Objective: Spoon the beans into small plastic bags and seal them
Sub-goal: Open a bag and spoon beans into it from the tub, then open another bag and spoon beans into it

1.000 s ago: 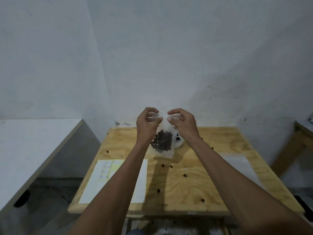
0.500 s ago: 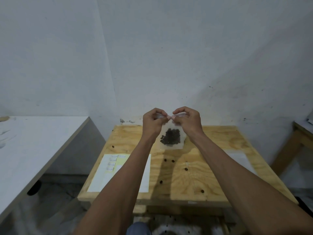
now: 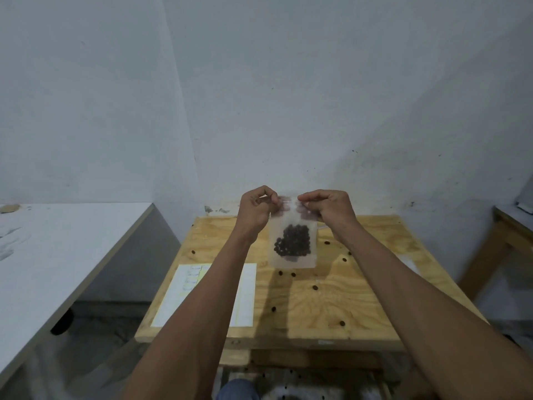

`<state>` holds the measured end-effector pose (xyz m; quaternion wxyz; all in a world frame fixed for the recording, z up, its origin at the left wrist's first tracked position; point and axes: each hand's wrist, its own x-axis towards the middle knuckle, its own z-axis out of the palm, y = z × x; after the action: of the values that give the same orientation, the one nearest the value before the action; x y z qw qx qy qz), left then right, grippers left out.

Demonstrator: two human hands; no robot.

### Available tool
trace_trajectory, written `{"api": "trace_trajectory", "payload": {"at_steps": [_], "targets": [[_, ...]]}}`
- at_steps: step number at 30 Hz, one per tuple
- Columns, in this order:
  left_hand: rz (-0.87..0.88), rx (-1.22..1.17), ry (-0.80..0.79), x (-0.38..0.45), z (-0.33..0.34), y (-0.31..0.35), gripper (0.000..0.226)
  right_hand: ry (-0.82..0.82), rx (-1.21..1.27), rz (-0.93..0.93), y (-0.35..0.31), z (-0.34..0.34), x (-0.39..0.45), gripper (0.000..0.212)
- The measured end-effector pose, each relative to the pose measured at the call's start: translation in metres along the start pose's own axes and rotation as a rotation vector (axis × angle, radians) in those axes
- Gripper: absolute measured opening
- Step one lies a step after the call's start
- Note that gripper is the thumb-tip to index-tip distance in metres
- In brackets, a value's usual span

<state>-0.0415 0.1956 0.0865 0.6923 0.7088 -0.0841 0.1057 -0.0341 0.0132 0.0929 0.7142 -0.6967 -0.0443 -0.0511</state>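
A small clear plastic bag (image 3: pixel 291 262) hangs in the air above the wooden table (image 3: pixel 375 298), holding a clump of dark beans (image 3: pixel 293 243) in its lower half. My left hand (image 3: pixel 255 210) pinches the bag's top edge at the left corner. My right hand (image 3: pixel 328 207) pinches the same edge at the right corner. Both hands have curled fingers and are held at the same height, a little apart. No spoon shows in this view.
Several loose beans (image 3: pixel 315 287) lie scattered on the table and on the floor below. A white and yellow paper sheet (image 3: pixel 178 295) lies at the table's left. A white table (image 3: pixel 57 255) stands left, another wooden table (image 3: pixel 510 235) right.
The bag now hangs flatter and lower in view, with its top edge stretched between my hands. My hands have drawn slightly apart along that edge. The camera has tilted a little.
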Motion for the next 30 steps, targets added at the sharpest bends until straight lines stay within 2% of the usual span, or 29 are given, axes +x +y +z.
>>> {"api": "trace_trajectory", "payload": {"at_steps": [2,8,11,15,20,25,30], "targets": [[-0.018,-0.009,-0.002,-0.001,-0.001,-0.001,0.02,0.008,-0.036,-0.015,0.002,-0.002,0.0,0.021],[-0.177,0.043,-0.035,-0.012,-0.01,-0.034,0.018,-0.035,-0.398,-0.019,0.024,-0.006,-0.011,0.02],[-0.255,0.128,-0.048,-0.022,-0.008,-0.056,0.01,-0.057,-0.535,0.052,0.048,-0.002,-0.018,0.029],[-0.314,0.286,-0.059,-0.032,-0.008,-0.084,0.015,-0.11,-0.593,0.141,0.074,0.002,-0.029,0.033],[-0.264,0.512,-0.09,-0.039,-0.006,-0.099,0.019,-0.026,-0.638,0.149,0.097,0.006,-0.038,0.033],[-0.153,0.809,-0.051,-0.039,-0.001,-0.104,0.025,0.045,-0.848,0.115,0.1,0.005,-0.041,0.025],[-0.004,0.855,-0.045,-0.034,0.034,-0.092,0.018,0.185,-0.847,0.062,0.08,-0.022,-0.039,0.017]]}}
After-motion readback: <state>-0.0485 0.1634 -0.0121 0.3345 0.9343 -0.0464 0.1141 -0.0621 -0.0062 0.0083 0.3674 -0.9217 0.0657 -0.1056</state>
